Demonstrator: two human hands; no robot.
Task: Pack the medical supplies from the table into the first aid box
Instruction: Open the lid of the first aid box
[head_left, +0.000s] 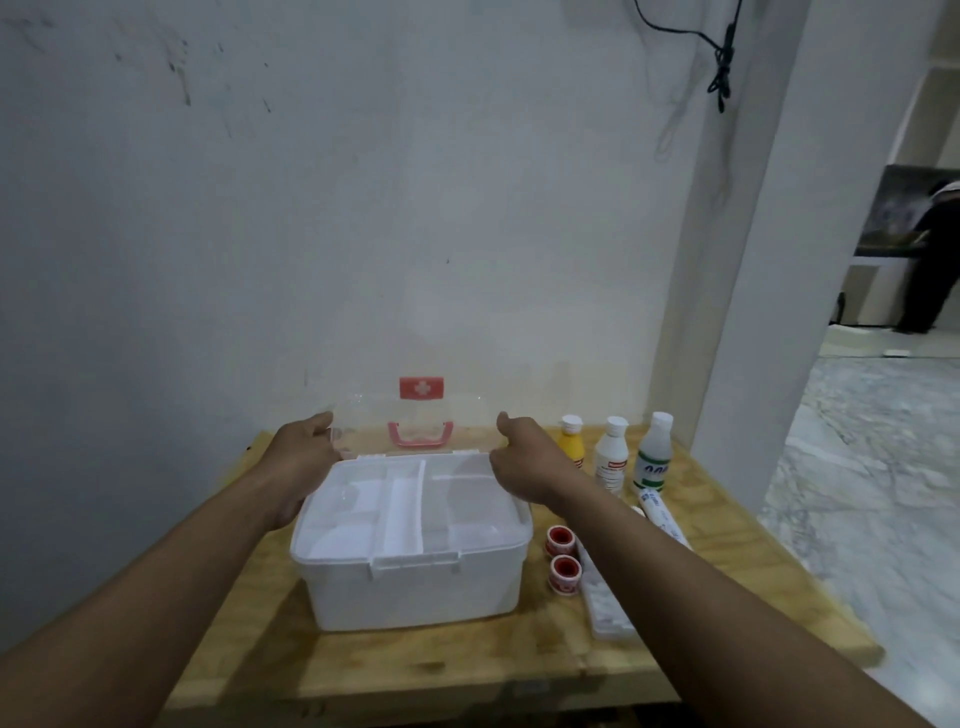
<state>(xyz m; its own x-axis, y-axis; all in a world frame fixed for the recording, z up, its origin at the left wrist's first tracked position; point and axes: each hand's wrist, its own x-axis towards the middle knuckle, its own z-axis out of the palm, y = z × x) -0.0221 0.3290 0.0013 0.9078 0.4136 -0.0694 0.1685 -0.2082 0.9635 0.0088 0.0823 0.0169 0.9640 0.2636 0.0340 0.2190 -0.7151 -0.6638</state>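
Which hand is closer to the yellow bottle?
The right hand. It holds the right edge of the clear lid, just left of the yellow bottle. The left hand is on the lid's far side, across the box.

The scene is dimly and evenly lit, with a grey-blue cast on the wall (363, 208). Brighter light is seen right of the wall, on the marble floor (872, 441). Soft shadows are cast beneath the forearms. Edges are bent by wide-angle distortion, and fine detail is softened throughout.
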